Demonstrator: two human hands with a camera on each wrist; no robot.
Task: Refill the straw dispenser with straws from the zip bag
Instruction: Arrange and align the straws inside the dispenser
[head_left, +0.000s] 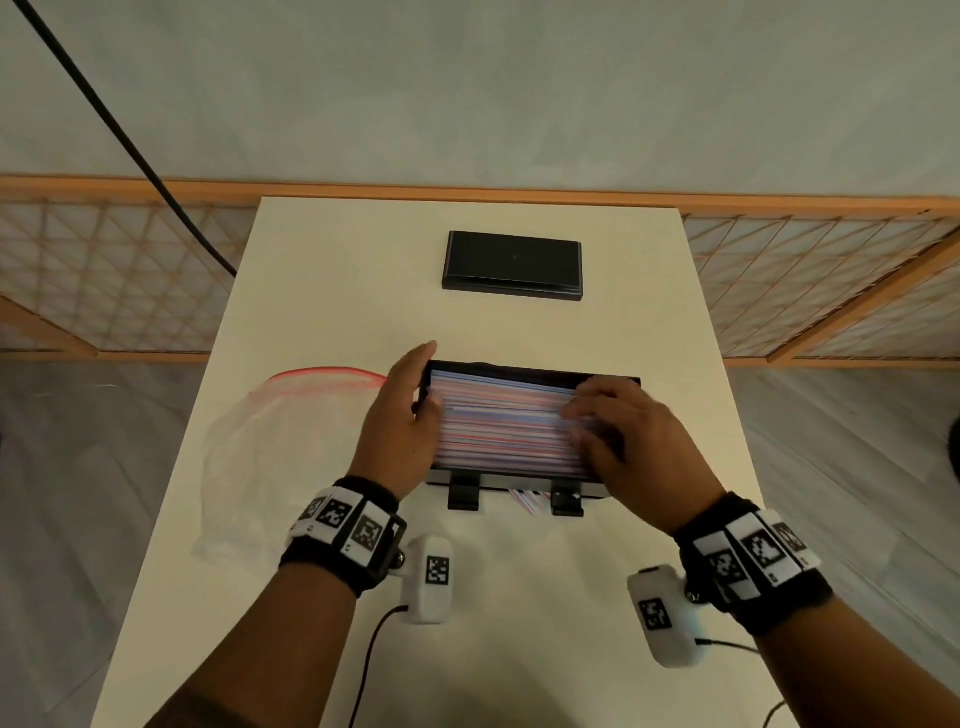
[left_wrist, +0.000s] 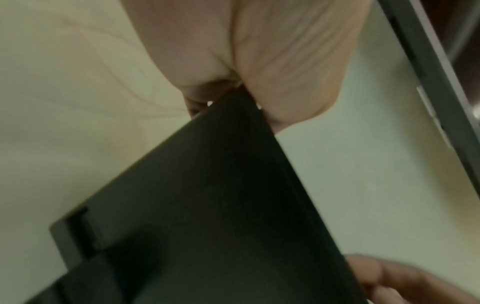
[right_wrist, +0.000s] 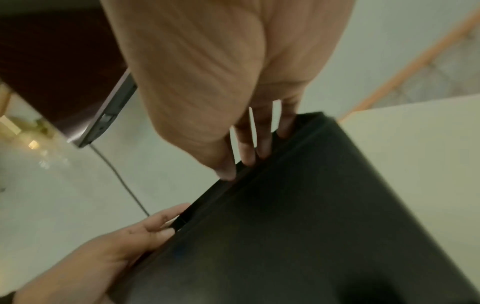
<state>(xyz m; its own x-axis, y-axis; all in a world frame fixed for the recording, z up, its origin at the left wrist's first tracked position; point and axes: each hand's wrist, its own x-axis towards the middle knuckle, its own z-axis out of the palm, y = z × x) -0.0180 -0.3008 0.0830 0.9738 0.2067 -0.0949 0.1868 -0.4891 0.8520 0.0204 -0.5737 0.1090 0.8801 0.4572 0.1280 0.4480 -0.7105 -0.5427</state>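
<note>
Lying straws (head_left: 506, 426), long axis left-right

A plain indoor room: white table (head_left: 322, 322), grey wall (head_left: 467, 93), wooden lattice screen (head_left: 104, 280), wood-look floor (head_left: 78, 467).

A pale cream table (head_left: 322, 291) stands with its far end against a low screen (head_left: 104, 270) of orange wooden lattice with whitish panels, which runs left and right behind it and angles nearer on both sides. Beyond the screen's top rail rises a plain grey-green wall (head_left: 519, 88), and a black cable (head_left: 119, 130) slants down across it from the upper left to the table's far left edge. The floor (head_left: 78, 467) on both sides is grey plank, dimly and evenly lit.
</note>
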